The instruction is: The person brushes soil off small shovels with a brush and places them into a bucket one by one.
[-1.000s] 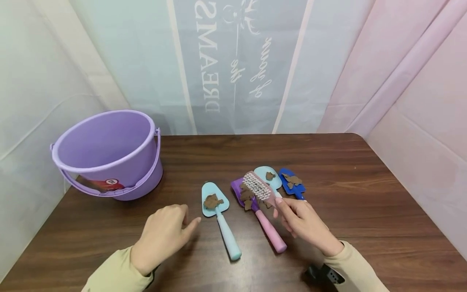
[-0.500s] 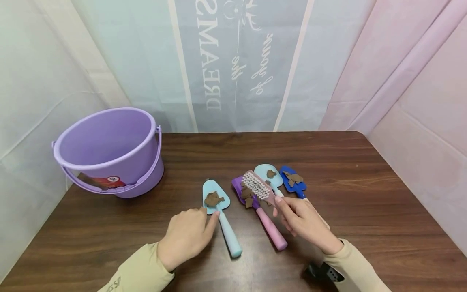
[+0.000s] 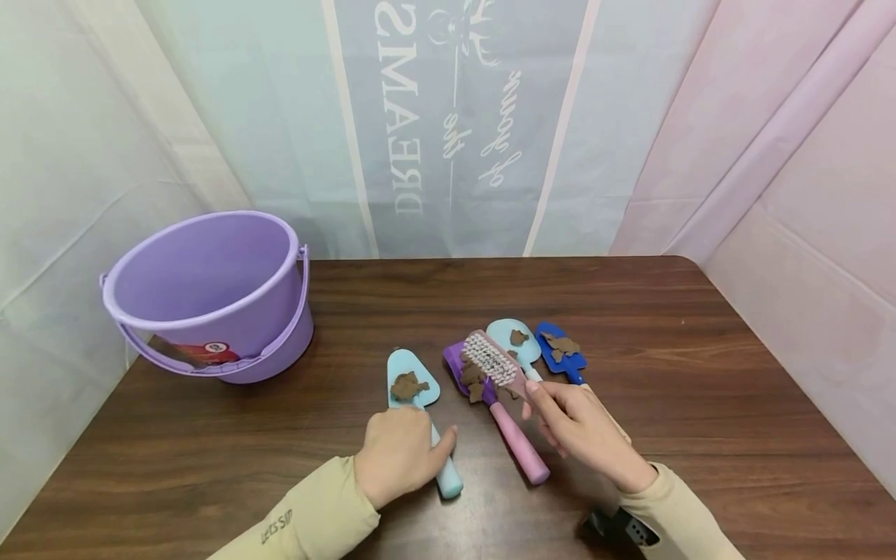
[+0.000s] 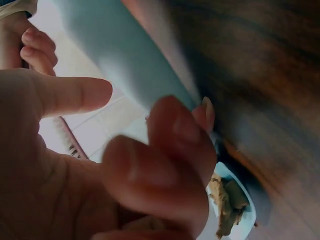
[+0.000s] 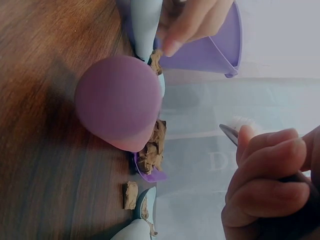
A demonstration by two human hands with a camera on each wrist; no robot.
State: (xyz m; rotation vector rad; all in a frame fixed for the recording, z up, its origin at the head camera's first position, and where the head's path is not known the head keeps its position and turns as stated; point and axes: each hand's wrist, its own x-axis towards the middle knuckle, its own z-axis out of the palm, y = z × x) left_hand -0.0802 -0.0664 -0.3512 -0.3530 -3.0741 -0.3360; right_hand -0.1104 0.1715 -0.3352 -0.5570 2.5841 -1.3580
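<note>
At lower centre, the left hand, thumb apart, is overlapping a pale-blue plastic shovel, whose tilting may spill brown flakes, the right hand holding a pink bristled brush.

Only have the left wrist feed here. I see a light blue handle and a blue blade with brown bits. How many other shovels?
Observer: Three more in the head view: a purple shovel, a second light blue shovel and a dark blue shovel.

Operator: Brush by the right hand: over what?

Observer: From the head view, the pink brush held by the right hand overlaps the purple shovel; contact isn't clear.

Operator: Any container?

Observer: Yes, a purple bucket on the left side of the table.
</note>
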